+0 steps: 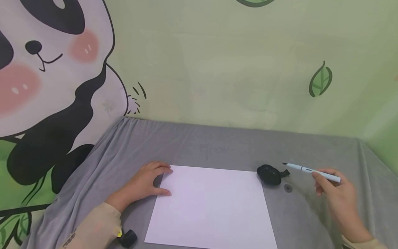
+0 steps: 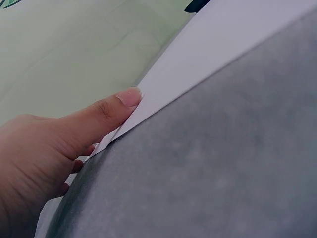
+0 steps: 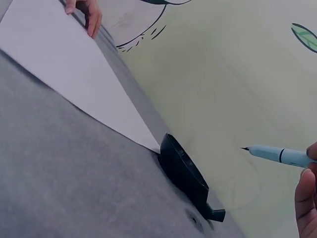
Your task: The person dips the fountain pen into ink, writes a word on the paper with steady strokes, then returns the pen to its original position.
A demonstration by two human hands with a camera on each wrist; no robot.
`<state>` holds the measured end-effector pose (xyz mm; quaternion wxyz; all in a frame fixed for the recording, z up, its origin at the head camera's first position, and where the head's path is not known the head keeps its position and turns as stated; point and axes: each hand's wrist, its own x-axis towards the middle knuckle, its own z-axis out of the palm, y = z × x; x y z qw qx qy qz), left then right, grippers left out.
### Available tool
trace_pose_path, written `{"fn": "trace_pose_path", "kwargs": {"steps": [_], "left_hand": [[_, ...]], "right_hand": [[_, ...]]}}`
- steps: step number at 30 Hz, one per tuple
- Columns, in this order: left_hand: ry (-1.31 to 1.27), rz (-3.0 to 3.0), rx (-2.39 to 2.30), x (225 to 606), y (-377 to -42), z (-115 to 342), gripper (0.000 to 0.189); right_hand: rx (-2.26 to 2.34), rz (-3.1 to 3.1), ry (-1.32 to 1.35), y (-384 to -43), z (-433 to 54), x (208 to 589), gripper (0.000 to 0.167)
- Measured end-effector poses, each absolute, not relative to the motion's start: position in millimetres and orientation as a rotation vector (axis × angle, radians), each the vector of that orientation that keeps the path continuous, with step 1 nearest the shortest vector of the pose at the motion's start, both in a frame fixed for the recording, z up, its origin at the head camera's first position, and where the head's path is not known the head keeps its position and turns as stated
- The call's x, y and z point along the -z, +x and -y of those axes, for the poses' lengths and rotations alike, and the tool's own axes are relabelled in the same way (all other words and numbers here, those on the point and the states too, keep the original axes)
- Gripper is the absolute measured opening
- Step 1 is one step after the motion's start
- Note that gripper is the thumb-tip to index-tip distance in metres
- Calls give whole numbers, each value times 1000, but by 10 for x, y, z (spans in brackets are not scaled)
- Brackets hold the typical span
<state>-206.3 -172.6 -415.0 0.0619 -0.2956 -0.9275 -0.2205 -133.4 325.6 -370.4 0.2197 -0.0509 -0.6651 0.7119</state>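
Observation:
A sheet of white paper (image 1: 208, 207) lies on the grey cloth. My left hand (image 1: 150, 181) rests at its left side, thumb and index finger spread apart with their tips on the sheet. In the left wrist view the straight thumb (image 2: 111, 111) presses near the paper's edge. Off to the right, my right hand (image 1: 340, 197) pinches a light blue pen (image 1: 314, 172) between thumb and fingers. Its dark pointed tip faces left, raised above the cloth in the right wrist view. A black, rounded dish-like object (image 3: 181, 168) with a short stub sits at the paper's far right corner.
A small dark disc (image 1: 288, 188) lies on the cloth beside the black object. Near my left sleeve is a small black item (image 1: 128, 238). Behind the grey cloth (image 1: 199, 145) stands a green wall (image 1: 211, 69) with a painted panda and leaves.

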Motion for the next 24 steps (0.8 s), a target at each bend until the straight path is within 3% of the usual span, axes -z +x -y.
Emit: {"fn": "trace_pose_path", "kwargs": {"steps": [24], "left_hand": [[-895, 2817, 625, 4150, -2060, 1742, 67]], "right_hand": [[-1955, 1980, -138, -1381, -3237, 3736, 15]]}}
